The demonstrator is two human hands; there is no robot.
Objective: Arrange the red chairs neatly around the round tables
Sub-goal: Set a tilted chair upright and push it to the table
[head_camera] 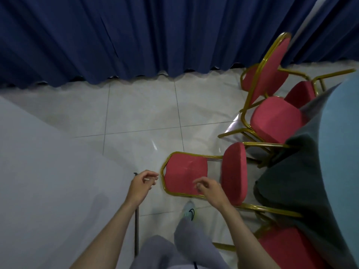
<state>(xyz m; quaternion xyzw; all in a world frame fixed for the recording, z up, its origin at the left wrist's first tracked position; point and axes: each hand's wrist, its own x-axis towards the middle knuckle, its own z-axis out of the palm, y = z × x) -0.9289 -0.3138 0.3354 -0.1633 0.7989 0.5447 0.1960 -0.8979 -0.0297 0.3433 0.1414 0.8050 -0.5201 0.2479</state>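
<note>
Red padding in a gold tube frame sits right at my two grips: the nearest red chair (185, 172) stands on the pale tiled floor (143, 113), its backrest turned toward me and its seat on the far side, to the right. My left grip (142, 186) hangs just left of the backrest's gold frame, fingers loosely curled with nothing in them and a thin gap to the tube. My right grip (208, 188) is over the near lower edge of the same backrest, fingers also loosely bent and empty; whether they touch the padding I cannot tell.

Right of that grip, the chair's seat points at the round counter (342, 133), which has a light blue top and a dark grey cloth (291, 181) hanging down its side. Beyond and further right, a second red chair (275, 119) stands at the counter's edge, with a third red chair (300, 93) just behind it, partly hidden. Beside my right forearm a fourth red chair (291, 247) shows its seat. Left of my left grip spreads a white cloth (48, 171). Far ahead of both grips hangs a dark blue curtain (136, 35). Below them, my shoe (189, 210) is on the floor beside the nearest chair's frame.
</note>
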